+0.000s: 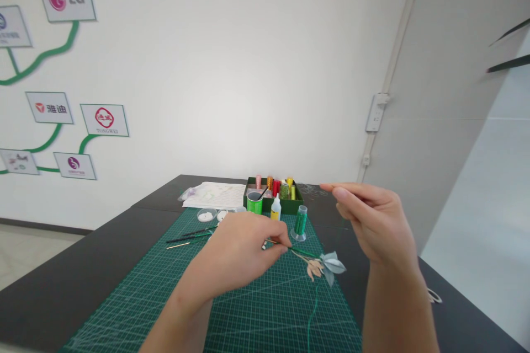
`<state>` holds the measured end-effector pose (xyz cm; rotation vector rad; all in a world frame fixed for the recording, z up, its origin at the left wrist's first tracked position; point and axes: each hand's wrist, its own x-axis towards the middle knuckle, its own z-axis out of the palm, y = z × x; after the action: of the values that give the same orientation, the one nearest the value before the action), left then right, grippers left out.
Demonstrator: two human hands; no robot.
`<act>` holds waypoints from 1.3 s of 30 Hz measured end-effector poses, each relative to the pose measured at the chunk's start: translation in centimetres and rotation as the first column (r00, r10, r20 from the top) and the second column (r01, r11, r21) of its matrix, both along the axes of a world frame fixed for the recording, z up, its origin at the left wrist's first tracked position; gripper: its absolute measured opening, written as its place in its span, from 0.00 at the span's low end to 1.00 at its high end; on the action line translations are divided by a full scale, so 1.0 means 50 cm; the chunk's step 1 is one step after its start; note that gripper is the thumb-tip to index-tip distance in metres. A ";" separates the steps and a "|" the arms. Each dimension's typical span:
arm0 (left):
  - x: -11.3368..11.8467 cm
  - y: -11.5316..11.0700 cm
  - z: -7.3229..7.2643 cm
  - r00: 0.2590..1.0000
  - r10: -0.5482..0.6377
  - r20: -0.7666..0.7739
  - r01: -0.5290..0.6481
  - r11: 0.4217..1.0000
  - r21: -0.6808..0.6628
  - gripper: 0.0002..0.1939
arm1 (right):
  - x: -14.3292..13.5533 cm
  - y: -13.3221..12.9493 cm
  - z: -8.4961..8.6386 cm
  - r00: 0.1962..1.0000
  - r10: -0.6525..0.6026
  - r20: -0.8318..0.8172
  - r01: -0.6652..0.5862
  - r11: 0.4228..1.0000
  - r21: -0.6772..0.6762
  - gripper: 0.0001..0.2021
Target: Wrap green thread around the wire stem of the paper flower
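My left hand [252,248] pinches the green-wrapped stem [304,252] over the cutting mat. At the stem's right end are a pale blue-grey flower [332,266] and a peach-coloured flower [314,269]. Raised to the right, my right hand [370,215] has thumb and forefinger pressed together; whatever lies between them is too fine to make out. A loose green thread [313,314] hangs or lies below the flowers. Behind the stem stands a spool of green thread [301,222].
The green cutting mat [273,309] covers part of the black table [103,265]. Toward the back are a glue bottle [275,208], a green cup [254,204], a box of thread spools [293,205], white sheets [215,195] and small dishes [206,215]. Thin brushes [188,235] lie left.
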<state>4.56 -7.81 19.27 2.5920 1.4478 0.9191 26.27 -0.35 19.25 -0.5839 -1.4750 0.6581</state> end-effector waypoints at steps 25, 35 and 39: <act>-0.060 0.061 0.007 0.473 -0.091 0.877 -0.235 0.946 0.224 0.07 | -0.016 0.154 -0.045 0.961 0.276 -0.023 -0.276 0.945 -0.173 0.17; -0.084 0.047 0.028 0.275 -0.194 0.942 -0.362 0.886 0.289 0.08 | 0.106 0.264 -0.110 0.986 -0.157 0.053 0.164 0.964 -0.208 0.21; -0.094 0.045 0.027 0.312 -0.163 0.936 -0.413 0.864 0.288 0.08 | 0.187 0.310 -0.159 0.872 -0.465 0.150 0.489 0.824 -0.287 0.21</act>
<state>-0.13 -5.56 20.64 1.3304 1.0449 2.5215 35.63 15.16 11.30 -1.1976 -1.2217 0.4763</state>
